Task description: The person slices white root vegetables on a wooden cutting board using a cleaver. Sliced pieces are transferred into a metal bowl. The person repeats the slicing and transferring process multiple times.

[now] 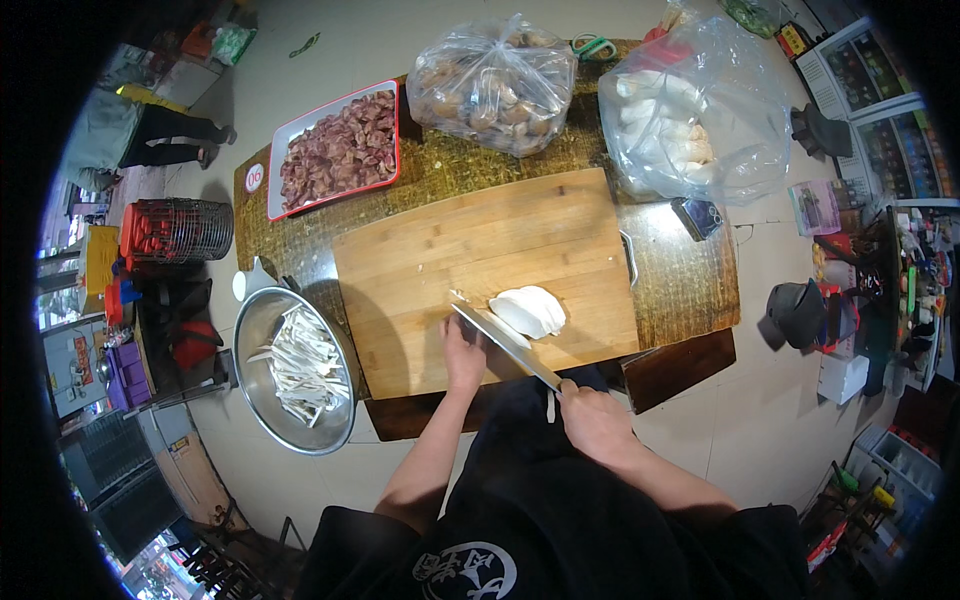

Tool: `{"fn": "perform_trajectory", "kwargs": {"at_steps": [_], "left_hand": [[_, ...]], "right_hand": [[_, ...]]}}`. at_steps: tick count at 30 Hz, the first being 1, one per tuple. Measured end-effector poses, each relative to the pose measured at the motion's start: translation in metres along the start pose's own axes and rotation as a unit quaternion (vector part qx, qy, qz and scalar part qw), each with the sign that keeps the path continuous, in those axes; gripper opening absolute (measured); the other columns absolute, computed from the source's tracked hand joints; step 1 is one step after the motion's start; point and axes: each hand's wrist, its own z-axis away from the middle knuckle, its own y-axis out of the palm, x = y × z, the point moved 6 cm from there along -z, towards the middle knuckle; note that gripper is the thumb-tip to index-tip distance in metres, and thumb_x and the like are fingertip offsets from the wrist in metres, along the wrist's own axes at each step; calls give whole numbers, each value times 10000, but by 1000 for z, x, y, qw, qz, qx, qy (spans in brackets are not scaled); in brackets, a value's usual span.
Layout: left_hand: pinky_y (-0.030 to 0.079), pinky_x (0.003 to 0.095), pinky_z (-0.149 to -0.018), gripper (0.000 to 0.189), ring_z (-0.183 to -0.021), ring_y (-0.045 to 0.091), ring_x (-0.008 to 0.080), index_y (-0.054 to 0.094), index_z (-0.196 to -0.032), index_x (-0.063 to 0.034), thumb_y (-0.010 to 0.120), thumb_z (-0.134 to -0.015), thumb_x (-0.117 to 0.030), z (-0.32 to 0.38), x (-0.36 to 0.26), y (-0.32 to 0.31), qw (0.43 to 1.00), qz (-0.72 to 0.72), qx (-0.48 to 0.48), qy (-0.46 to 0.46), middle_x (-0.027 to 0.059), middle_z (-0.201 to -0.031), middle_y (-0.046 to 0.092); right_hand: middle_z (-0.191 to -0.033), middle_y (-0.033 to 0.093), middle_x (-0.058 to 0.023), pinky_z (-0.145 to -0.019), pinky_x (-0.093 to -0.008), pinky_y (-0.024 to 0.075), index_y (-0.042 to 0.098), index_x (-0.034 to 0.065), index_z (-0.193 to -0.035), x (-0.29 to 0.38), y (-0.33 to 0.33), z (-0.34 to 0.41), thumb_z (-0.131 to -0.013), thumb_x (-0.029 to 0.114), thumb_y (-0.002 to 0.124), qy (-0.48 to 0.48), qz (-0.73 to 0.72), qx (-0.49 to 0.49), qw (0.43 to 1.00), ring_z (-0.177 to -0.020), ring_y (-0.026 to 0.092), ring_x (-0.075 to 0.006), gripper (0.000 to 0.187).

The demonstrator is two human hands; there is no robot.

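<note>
My right hand (597, 421) grips the handle of a kitchen knife (511, 346), whose blade slants up and left over the wooden cutting board (480, 232). A pale strip hangs near the handle. My left hand (463, 354) is at the blade's left side near its tip, the fingers partly hidden; whether they touch the blade or hold something cannot be told. Right of the blade, white slices (529, 311) overlap in a fanned pile, apparently king oyster mushroom. Small scraps lie near the knife tip. A steel bowl (348, 397) at the left holds many white strips (307, 364).
Behind the board stand a red-rimmed tray (276, 176) of cut meat (341, 150), a tied plastic bag of mushrooms (495, 90) and an open bag of white mushrooms (667, 127). Green-handled scissors (594, 48) and a phone (697, 218) lie nearby. A person (142, 135) is at far left.
</note>
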Motion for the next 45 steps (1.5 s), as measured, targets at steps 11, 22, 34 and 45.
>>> {"fn": "perform_trajectory", "kwargs": {"at_steps": [11, 22, 34, 45], "left_hand": [[479, 338, -788, 299, -901, 559, 273, 530, -1066, 7, 654, -801, 71, 2, -11, -4, 1000, 2, 1, -1, 134, -1043, 471], [516, 283, -812, 181, -922, 576, 188, 540, -988, -8, 642, -852, 51, 2, 7, 1, 988, 151, 13, 2, 88, -1050, 472], [478, 275, -798, 176, -864, 547, 147, 527, -989, -24, 627, -860, 43, 0, 2, -9, 994, 109, -11, -4, 65, -961, 516], [458, 259, -748, 224, -795, 516, 120, 492, -1005, -30, 648, -856, 31, -4, 7, -11, 984, 165, 7, -65, 38, -880, 527]], "right_hand": [[-761, 663, -226, -661, -473, 538, 563, -14, -970, 1, 44, -59, -940, 141, 477, -11, -4, -13, 1000, -750, 682, -368, 180], [-793, 662, -247, -681, -525, 517, 525, 31, -1170, -14, 39, -70, -976, 255, 449, 24, -83, 7, 996, -743, 660, -412, 305], [-708, 651, -238, -635, -511, 528, 582, -2, -1096, -12, 33, -45, -959, 226, 498, 4, -30, -8, 1000, -669, 654, -407, 279], [-774, 664, -239, -666, -497, 527, 580, -12, -1010, -26, 55, -45, -966, 241, 496, 26, -39, 3, 999, -722, 660, -401, 270]]}}
